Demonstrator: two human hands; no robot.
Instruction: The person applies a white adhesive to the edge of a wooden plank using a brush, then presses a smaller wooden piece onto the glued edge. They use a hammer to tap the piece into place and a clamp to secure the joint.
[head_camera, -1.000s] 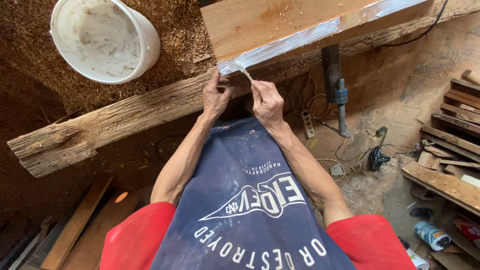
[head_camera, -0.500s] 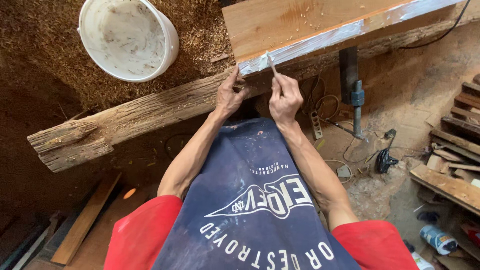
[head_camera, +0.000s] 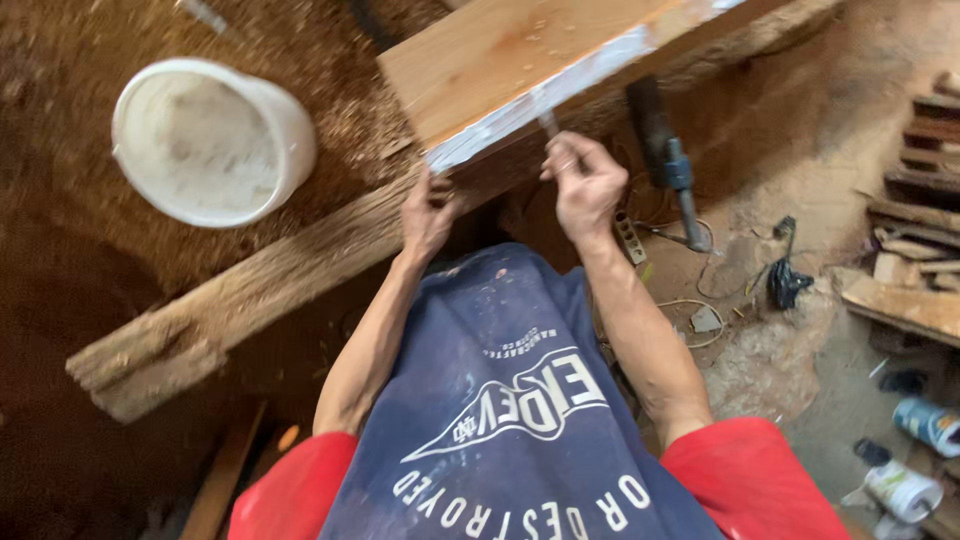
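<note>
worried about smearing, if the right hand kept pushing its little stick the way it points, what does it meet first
Probably the white-coated edge of the wooden board; the stick in the right hand already seems to touch it, though blur hides contact.

Landmark: white bucket (head_camera: 205, 140), upper left.

- Far right of the bucket and well below it, at the frame's right edge: a small can (head_camera: 928, 424) lying on its side on the floor, blue and white label, blurred.
- Just below that can, lower right corner: a white container (head_camera: 902, 491) with a dark band, also on its side, blurred.
- No signs or screens visible.
</note>
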